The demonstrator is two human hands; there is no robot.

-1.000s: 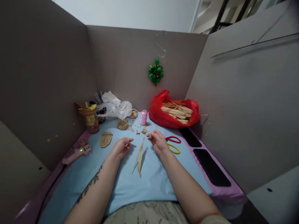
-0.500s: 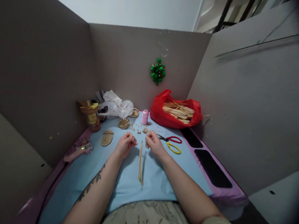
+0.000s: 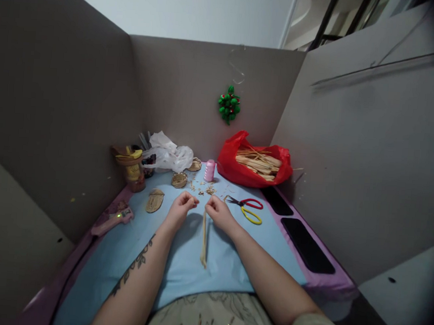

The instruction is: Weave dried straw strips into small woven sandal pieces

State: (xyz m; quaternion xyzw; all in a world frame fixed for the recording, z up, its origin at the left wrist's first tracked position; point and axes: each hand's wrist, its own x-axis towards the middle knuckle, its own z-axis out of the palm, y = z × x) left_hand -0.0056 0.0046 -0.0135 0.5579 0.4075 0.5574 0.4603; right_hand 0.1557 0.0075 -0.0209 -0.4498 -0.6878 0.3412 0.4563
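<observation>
Over the blue counter [image 3: 224,269], the left hand [image 3: 180,208] curled, its grip unclear; the right hand [image 3: 219,213], bent inward, pinched a strip [image 3: 204,241], its fingertips closer to the left's than earlier.

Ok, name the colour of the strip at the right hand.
The strip is pale straw-tan, in the head view.

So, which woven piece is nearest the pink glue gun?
The oval piece; the round basket and rear piece by the white bag lie farther off.
</observation>
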